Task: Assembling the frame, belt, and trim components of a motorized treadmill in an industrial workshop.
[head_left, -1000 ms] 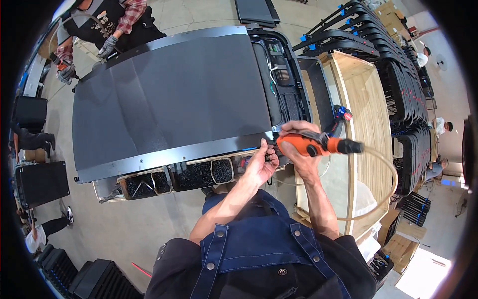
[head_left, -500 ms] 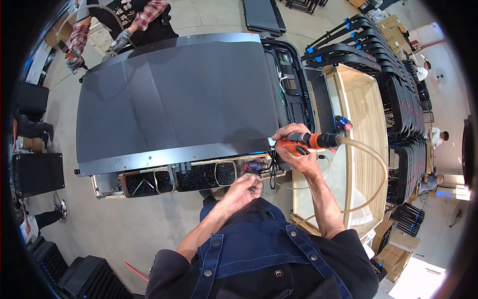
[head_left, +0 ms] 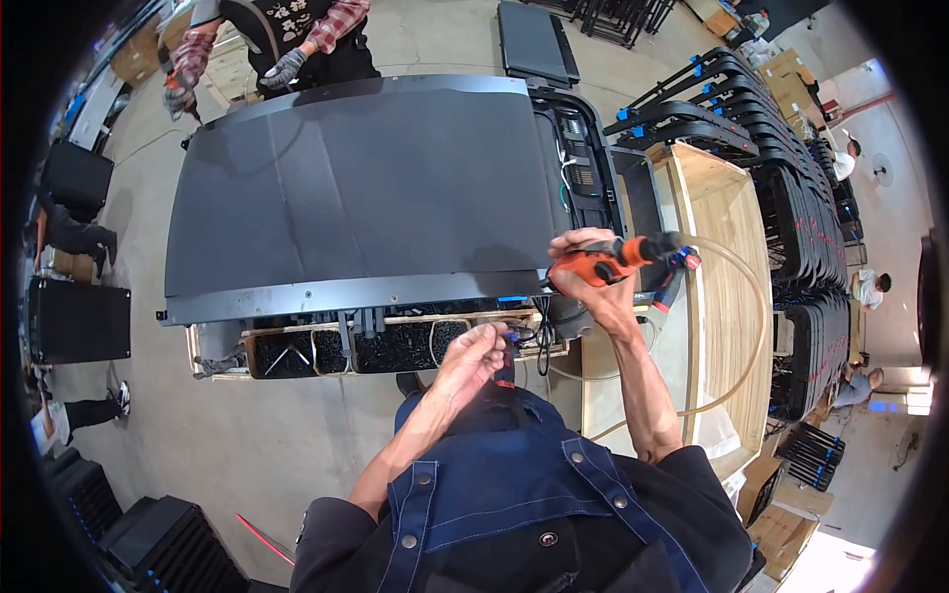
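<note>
My right hand (head_left: 608, 301) is closed round an orange and black power screwdriver (head_left: 596, 265) with a clear hose at its back end. The tool's front end is at the right end of the near silver rail (head_left: 415, 288); whether it touches a screw there I cannot tell. This rail edges a wide dark treadmill deck (head_left: 366, 188). My left hand (head_left: 473, 363) is pinched shut just below the rail, in front of the parts bins; anything between its fingertips is too small to make out. A black cable bundle (head_left: 544, 341) hangs between my hands.
Bins of black screws (head_left: 395, 348) sit under the near rail. To the right is a wooden crate (head_left: 727, 296) with a second power tool (head_left: 677, 277) at its left edge. Across the deck a gloved co-worker (head_left: 287, 40) holds a driver. Black frames (head_left: 806, 227) are stacked far right.
My left hand has risen slightly to the left, and its fingers have turned upward. My right hand has tilted the screwdriver's rear end upward at the rail's end. The view has shifted a little.
</note>
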`<action>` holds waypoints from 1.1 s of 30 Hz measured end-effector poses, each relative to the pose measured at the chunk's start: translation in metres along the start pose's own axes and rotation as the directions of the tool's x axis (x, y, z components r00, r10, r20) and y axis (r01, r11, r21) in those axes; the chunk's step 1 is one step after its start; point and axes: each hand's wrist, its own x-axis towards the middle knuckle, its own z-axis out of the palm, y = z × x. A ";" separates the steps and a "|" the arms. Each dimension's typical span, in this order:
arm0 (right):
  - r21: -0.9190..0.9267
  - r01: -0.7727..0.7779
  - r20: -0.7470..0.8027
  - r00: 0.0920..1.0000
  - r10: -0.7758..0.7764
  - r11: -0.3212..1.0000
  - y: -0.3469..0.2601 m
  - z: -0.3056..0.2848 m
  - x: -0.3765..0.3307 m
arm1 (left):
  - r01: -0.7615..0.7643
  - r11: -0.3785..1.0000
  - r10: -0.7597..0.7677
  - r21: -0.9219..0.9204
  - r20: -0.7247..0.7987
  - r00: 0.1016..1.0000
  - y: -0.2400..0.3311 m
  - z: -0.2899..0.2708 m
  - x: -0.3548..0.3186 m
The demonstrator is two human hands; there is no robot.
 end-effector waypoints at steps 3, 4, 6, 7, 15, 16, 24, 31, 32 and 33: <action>0.213 0.130 -0.054 0.991 -0.121 0.968 -0.009 0.000 -0.009 | -0.037 0.999 0.039 0.013 -0.112 0.993 0.009 0.000 -0.003; 0.269 0.085 -0.049 0.996 -0.074 0.959 -0.016 -0.001 -0.016 | -0.054 0.999 0.053 0.001 -0.124 0.991 0.009 -0.002 -0.003; 0.394 0.089 -0.095 0.994 -0.056 0.915 -0.025 0.003 -0.025 | -0.112 0.994 0.108 -0.018 -0.136 0.985 0.006 -0.004 -0.003; 0.414 0.077 -0.112 0.993 -0.033 0.907 -0.027 0.004 -0.030 | -0.126 0.992 0.119 -0.027 -0.185 0.975 0.004 -0.001 -0.005; 0.597 0.056 -0.152 0.987 0.045 0.800 0.003 0.019 -0.046 | -0.171 0.979 0.113 -0.112 -0.401 0.909 -0.003 0.022 -0.012; 0.603 0.053 -0.149 0.988 0.047 0.796 0.006 0.021 -0.047 | -0.175 0.978 0.117 -0.109 -0.406 0.906 -0.002 0.023 -0.013; 0.576 0.082 -0.183 0.983 0.031 0.813 0.011 0.045 -0.052 | -0.211 0.962 0.109 -0.171 -0.471 0.876 0.012 0.028 -0.021; 0.358 0.222 -0.050 0.974 -0.219 0.907 -0.005 0.096 -0.048 | -0.206 0.962 0.130 -0.180 -0.364 0.922 0.052 0.002 -0.024; 0.348 0.221 -0.103 0.975 -0.197 0.911 -0.009 0.109 -0.046 | -0.202 0.961 0.125 -0.188 -0.355 0.927 0.059 -0.004 -0.025; 0.360 0.189 -0.190 0.974 -0.126 0.913 -0.012 0.122 -0.045 | -0.232 0.955 0.161 -0.188 -0.329 0.930 0.066 -0.009 -0.027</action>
